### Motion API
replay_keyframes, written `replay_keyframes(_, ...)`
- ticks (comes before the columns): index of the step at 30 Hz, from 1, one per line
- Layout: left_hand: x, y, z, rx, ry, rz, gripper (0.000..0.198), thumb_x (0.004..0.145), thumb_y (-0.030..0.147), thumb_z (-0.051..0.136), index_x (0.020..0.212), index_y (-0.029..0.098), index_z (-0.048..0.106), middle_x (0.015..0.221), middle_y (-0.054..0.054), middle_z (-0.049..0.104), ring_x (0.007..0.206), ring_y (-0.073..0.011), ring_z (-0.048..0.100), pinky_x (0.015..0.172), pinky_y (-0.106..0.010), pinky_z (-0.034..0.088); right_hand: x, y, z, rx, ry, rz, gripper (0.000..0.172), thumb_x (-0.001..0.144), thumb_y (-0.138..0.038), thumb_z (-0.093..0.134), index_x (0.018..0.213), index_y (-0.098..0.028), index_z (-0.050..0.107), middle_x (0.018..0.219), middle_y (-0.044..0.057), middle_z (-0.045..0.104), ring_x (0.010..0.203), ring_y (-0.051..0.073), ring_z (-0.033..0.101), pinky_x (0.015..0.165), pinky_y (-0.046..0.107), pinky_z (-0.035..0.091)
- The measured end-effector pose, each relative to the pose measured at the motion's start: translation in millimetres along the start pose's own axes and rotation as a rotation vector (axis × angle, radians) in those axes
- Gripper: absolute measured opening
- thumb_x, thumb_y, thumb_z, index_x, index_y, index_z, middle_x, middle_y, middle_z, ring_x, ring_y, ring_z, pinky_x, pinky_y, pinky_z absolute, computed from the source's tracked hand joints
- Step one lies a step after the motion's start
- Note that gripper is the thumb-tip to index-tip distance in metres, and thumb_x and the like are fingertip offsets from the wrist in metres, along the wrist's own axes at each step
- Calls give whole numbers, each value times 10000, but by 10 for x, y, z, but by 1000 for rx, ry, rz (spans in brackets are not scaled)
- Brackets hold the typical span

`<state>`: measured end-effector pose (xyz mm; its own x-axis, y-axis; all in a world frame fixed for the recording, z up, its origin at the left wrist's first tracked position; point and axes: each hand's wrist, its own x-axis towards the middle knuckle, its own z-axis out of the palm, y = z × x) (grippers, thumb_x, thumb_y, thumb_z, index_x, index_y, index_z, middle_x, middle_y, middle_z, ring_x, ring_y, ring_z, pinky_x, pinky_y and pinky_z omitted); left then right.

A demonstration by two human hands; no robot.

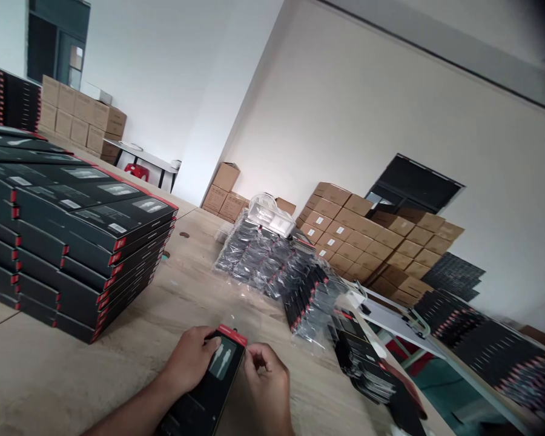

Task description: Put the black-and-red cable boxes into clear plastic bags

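A slim black cable box [206,393] with a red end and a picture of white cable plugs lies tilted low in the middle of the view. My left hand [188,357] grips it from the left, thumb on the front face near the picture. At the upper right corner, beside the red end, my right hand [269,375] has thumb and forefinger pinched on the box's edge. The box's lower end runs out of view.
Stacked black and red boxes [86,242] stand at the left. Plastic-wrapped packs [263,254] sit across the wooden table [186,303]. Flat black packaging [363,357] lies at the right edge. Brown cartons [358,230] are piled along the wall.
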<state>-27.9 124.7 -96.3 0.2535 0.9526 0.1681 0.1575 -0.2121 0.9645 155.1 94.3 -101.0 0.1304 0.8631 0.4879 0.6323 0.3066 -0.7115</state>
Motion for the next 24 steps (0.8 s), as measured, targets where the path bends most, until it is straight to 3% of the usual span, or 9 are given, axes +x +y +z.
replay_keyframes(5,-58,87,47,-206,191,112,307,858,300,527,1109,184,661,1077,-62,718,969,-211,651,866,-284,489,0,-163,21,422,9,192,275,836,-457,583,759,-196,624,698,1,610,642,147,553,599,243,472)
replay_keyframes(7,-103,181,54,-306,181,184,301,856,289,558,1132,202,640,1113,-51,703,994,-200,642,894,-281,492,7,-231,-15,575,16,223,283,830,-469,607,728,-207,585,668,-21,572,607,128,521,571,228,456)
replay_keyframes(10,-149,354,0,-425,133,245,283,816,263,637,1093,205,641,1109,-45,696,1028,-199,627,940,-283,475,14,-321,-112,641,71,155,250,775,-417,704,740,-228,543,651,-50,547,579,107,501,548,200,438)
replay_keyframes(13,-133,450,-129,-444,67,237,268,770,260,691,1026,190,658,1033,-43,706,986,-203,631,907,-285,478,26,-388,-208,618,20,85,316,726,-365,758,952,-261,563,825,-17,648,714,144,603,647,235,496)
replay_keyframes(15,-93,410,-225,-386,-37,220,228,761,269,686,968,174,676,966,-44,707,927,-203,631,859,-289,479,39,-409,-254,564,-111,83,399,729,-347,753,1072,-257,568,981,32,691,862,195,646,773,301,516)
replay_keyframes(18,-32,198,-333,-177,-182,166,198,701,256,703,877,167,691,945,-34,688,910,-204,607,839,-287,450,53,-405,-293,439,-311,91,346,750,-355,731,1052,-217,635,995,63,716,915,231,649,847,349,494)
replay_keyframes(21,-17,-4,-364,123,-284,74,233,588,202,739,816,182,694,957,-9,650,913,-214,581,819,-279,428,43,-353,-281,390,-331,92,312,771,-374,707,1031,-207,661,988,64,721,928,236,638,874,360,476)
replay_keyframes(24,-51,21,-334,266,-324,68,307,534,196,769,832,201,701,971,-5,622,938,-232,561,819,-278,416,0,-245,-199,360,-323,121,294,753,-352,721,1002,-202,680,978,62,724,939,247,634,904,385,462)
